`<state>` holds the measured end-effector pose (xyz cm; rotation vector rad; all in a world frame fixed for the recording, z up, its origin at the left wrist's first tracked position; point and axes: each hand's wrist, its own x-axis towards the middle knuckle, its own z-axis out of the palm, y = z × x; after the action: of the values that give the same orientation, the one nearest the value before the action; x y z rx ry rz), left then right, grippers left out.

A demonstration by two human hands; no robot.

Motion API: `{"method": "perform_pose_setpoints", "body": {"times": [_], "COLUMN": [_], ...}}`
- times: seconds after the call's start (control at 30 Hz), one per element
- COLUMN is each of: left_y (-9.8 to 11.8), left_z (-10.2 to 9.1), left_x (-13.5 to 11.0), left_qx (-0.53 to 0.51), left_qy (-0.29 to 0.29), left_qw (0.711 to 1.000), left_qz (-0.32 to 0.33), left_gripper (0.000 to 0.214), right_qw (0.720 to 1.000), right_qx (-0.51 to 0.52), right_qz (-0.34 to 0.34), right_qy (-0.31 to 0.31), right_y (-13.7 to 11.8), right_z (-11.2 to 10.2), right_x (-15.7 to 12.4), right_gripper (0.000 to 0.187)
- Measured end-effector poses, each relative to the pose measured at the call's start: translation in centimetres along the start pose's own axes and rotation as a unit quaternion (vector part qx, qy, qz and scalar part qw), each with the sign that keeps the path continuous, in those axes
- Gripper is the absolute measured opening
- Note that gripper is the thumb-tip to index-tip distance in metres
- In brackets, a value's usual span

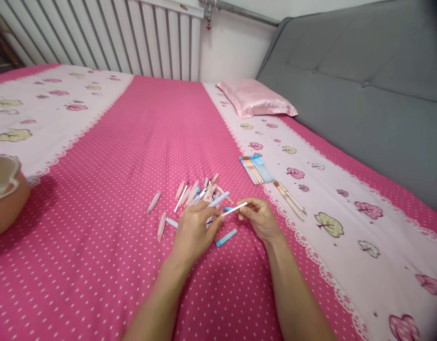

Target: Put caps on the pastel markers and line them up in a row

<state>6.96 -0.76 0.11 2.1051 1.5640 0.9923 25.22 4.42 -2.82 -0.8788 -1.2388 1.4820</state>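
Note:
My left hand (194,228) is closed, with a pale lavender pen barrel (218,199) sticking out past its fingers. Its thumb and fingertips also pinch one end of a thin white pen part (234,209). At the other end of that white part, my right hand (260,219) is closed in a pinch. Just below the hands lies a short turquoise pen piece (226,237); another blue piece (228,208) shows partly behind the white part. Beyond my left hand is a loose pile of pen parts (200,190), pink, white and blue, partly covered by the hand.
A row of blue and orange-brown pens (255,169) lies at right, with more slim pens (289,201) below it. An orange-brown pot (8,203) stands at left. A pink pillow (255,97) rests by the grey headboard (346,71). Everything sits on a pink dotted bedspread (108,265).

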Motion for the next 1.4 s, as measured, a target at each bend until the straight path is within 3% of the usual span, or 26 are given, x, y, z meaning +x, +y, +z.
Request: {"method": "perform_pose_setpoints", "body": {"times": [0.1, 0.2, 0.33, 0.43, 1.07, 1.4], "left_y": [0.0, 0.0, -0.1, -0.1, 0.0, 0.3], "left_z": [0.2, 0.3, 0.2, 0.2, 0.1, -0.1], "left_x": [-0.1, -0.1, -0.1, 0.0, -0.1, 0.0], "left_qx": [-0.009, -0.018, -0.025, -0.027, -0.031, -0.009], "left_qy": [0.001, 0.007, 0.005, -0.005, -0.001, -0.041], "left_qw": [1.000, 1.000, 1.000, 1.000, 0.999, 0.999], "left_qz": [0.005, 0.002, -0.001, 0.010, 0.031, 0.031], "left_gripper": [0.019, 0.020, 0.021, 0.021, 0.023, 0.021], "right_qw": [1.000, 0.993, 0.964, 0.947, 0.953, 0.965], "right_qx": [0.018, 0.084, 0.197, 0.246, 0.204, 0.173], "right_qz": [0.004, -0.005, -0.020, -0.022, -0.023, -0.014], "right_qy": [0.020, 0.085, 0.178, 0.206, 0.223, 0.195], "right_y": [0.1, 0.3, 0.3, 0.4, 0.5, 0.5], "right_z": [-0.1, -0.6, -1.8, -2.5, -2.5, -2.1], "right_x": [0.0, 0.4, 0.8, 1.0, 1.1, 1.0], "right_gripper": [0.018, 0.022, 0.024, 0.025, 0.026, 0.025]}}
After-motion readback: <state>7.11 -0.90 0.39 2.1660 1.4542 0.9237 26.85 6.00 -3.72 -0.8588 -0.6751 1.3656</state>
